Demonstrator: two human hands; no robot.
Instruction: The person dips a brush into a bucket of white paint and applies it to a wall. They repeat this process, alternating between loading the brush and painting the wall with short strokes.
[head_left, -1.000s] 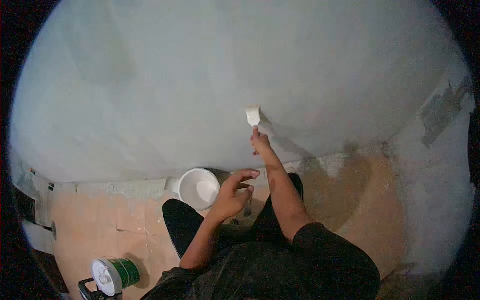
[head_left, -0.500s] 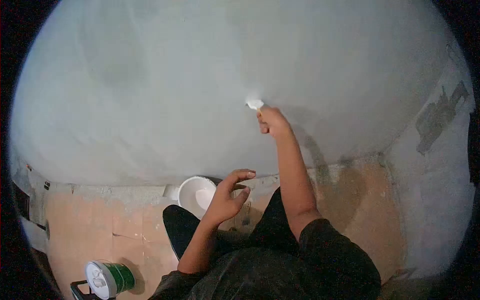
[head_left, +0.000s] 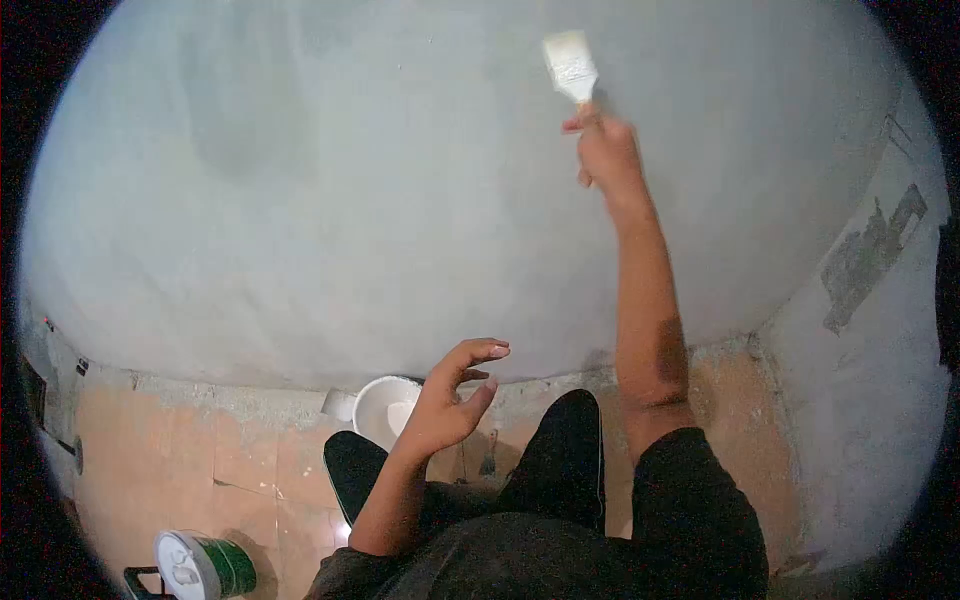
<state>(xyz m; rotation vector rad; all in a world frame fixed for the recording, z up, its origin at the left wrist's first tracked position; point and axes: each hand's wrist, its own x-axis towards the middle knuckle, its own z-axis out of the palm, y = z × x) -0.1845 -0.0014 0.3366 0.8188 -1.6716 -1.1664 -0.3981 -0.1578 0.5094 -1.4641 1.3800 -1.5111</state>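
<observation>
My right hand (head_left: 608, 155) is closed round the handle of a paintbrush (head_left: 570, 66), high up in front of the pale grey wall (head_left: 400, 200). The brush points up, its head coated white. Whether the bristles touch the wall cannot be made out. Lower down, my left hand (head_left: 452, 400) hovers with its fingers curved and apart, holding nothing. Just left of it and partly behind it, a white bucket (head_left: 368, 412) with white matter inside stands on the floor at the foot of the wall.
A green and white tub (head_left: 232, 566) with a white lid lies at the lower left on the orange tiled floor (head_left: 180, 450). A side wall (head_left: 850, 420) with a dark grey patch rises at the right. A small tool (head_left: 489, 455) is between my knees.
My right hand has moved up and a little right with the brush, and its arm is stretched further. The left hand keeps nearly the same pose. The view has shifted slightly.
</observation>
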